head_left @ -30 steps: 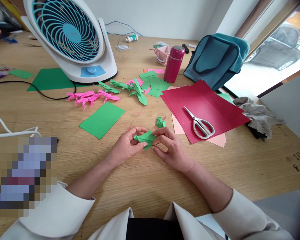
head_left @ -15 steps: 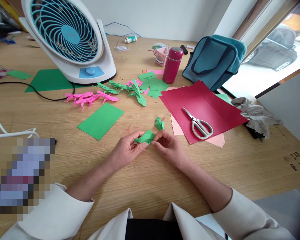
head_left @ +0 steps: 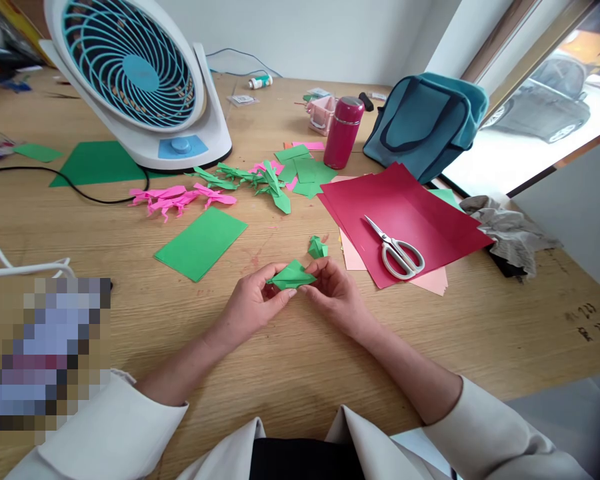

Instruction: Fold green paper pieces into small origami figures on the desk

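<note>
A small folded green paper piece is held just above the wooden table between both hands. My left hand pinches its left end with curled fingers. My right hand pinches its right end. A second small folded green piece lies on the table just beyond my right hand. A flat green paper sheet lies to the left of the hands.
White-handled scissors rest on red paper sheets at the right. Folded pink figures and green figures lie in front of a white and blue fan. A magenta bottle, teal bag and grey cloth stand further back.
Both hands have turned the green folded piece slightly between the fingers; its point now faces up. The hands stay in the same spot.
</note>
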Demonstrator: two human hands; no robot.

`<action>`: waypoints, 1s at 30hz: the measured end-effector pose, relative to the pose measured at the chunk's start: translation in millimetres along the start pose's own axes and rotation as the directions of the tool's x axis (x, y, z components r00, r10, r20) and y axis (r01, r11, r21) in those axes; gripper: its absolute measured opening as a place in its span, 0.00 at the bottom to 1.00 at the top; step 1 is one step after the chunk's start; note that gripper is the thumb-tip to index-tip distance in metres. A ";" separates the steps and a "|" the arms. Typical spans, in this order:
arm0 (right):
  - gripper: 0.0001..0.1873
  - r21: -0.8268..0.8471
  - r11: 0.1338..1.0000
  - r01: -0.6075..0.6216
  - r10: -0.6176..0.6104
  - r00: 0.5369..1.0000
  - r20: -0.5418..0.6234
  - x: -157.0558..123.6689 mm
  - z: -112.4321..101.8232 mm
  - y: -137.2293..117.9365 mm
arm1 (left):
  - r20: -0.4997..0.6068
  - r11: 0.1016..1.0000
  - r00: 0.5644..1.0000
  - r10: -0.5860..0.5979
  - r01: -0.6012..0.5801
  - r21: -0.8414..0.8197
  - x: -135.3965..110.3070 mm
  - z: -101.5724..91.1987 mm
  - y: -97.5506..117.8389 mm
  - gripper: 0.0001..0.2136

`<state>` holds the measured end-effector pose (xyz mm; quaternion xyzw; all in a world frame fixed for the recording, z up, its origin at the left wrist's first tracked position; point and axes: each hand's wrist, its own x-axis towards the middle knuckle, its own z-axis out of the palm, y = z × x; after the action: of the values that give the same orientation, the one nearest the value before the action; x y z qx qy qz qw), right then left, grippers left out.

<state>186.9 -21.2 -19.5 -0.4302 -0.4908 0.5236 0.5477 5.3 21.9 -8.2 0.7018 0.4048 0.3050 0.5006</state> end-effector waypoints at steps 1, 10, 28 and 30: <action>0.19 0.005 1.000 -0.002 0.002 1.000 0.004 0.4 0.3 -0.5 | 0.013 1.000 1.000 -0.002 0.002 -0.015 0.5 -0.4 -1.3 0.17; 0.04 -0.504 0.826 0.251 -0.212 0.968 0.135 -3.8 -8.5 -15.2 | 0.085 0.993 0.996 0.028 -0.037 0.109 2.7 -7.6 7.5 0.18; 0.09 -0.842 0.464 0.275 0.018 0.948 0.319 -25.7 -18.1 -31.2 | 0.362 0.545 0.825 0.435 -0.561 0.624 -34.4 -6.7 2.6 0.09; 0.09 -0.835 0.480 0.269 0.003 0.951 0.308 -26.6 -21.8 -32.8 | 0.370 0.537 0.821 0.434 -0.566 0.626 -33.5 -5.8 3.0 0.10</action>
<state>214.2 -49.5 7.3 -0.5324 -0.7884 0.2126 0.2232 -15.0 -5.2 -4.3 0.9477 0.2274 0.1934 0.1127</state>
